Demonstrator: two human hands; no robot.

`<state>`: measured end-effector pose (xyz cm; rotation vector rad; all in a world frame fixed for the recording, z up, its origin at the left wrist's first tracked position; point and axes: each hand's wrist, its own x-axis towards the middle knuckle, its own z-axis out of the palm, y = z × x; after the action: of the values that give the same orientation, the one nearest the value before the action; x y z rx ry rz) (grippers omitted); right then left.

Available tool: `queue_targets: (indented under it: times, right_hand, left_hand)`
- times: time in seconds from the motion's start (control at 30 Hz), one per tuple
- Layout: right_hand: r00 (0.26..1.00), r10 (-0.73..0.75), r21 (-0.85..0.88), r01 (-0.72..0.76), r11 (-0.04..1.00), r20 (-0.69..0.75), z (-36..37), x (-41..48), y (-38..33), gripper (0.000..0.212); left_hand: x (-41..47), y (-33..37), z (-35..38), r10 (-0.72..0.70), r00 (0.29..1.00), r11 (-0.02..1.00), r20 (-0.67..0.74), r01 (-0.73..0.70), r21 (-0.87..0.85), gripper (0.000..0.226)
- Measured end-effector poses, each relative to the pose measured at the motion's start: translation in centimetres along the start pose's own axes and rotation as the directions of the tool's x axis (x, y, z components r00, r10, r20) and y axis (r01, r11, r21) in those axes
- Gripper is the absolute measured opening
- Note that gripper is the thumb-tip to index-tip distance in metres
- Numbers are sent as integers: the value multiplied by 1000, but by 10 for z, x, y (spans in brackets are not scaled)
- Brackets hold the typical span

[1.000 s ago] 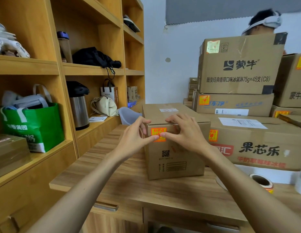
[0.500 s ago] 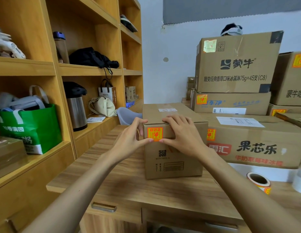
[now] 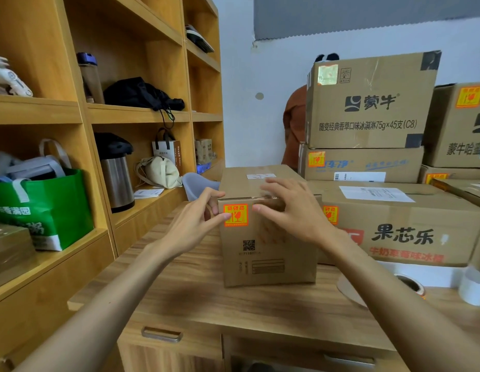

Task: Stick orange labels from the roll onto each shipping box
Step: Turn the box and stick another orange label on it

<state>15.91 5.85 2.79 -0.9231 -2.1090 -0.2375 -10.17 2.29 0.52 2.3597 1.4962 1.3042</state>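
Box [image 3: 268, 253] standing on the counter [image 3: 233, 299] at frame centre, orange label [image 3: 235, 215] on its front upper-left corner. I am seeing my left hand [image 3: 193, 226] pressing the label's left edge, fingers uncurled, and my right hand [image 3: 295, 210] holding spread, empty fingers just right of it.

Green bag [image 3: 45, 208] (shelved), steel flask [image 3: 116, 174]

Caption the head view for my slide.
Left hand presses an orange label onto the small box; right hand spreads open over its top edge.

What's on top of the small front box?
A white slip near the back of the small box; the right hand hides part of the top's front edge.
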Motion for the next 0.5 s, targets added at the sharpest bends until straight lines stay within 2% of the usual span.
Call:
queue_targets:
  times: [0.1,0.2,0.27,0.37,0.5]
  right_hand:
    - [994,92,-14,-93,996,-60,-25,-5,15,53]
    - [982,180,39,-183,982,64,-38,-12,28,63]
    - [965,183,133,-210,969,187,-37,-16,26,67]
    - [957,129,211,-187,959,261,-30,-19,16,74]
    - [980,66,54,-77,996,189,-15,-15,-10,77]
  left_hand:
    - [-2,-16,-16,-27,1000,999,6,26,47,39]
    - [-3,-35,-36,-68,997,992,33,64,113,39]
    - [0,-43,-47,-87,995,982,54,77,171,43]
    - [4,-52,-58,-110,992,960,53,93,264,47]
    - [2,-56,-62,-161,985,916,-61,172,364,51]
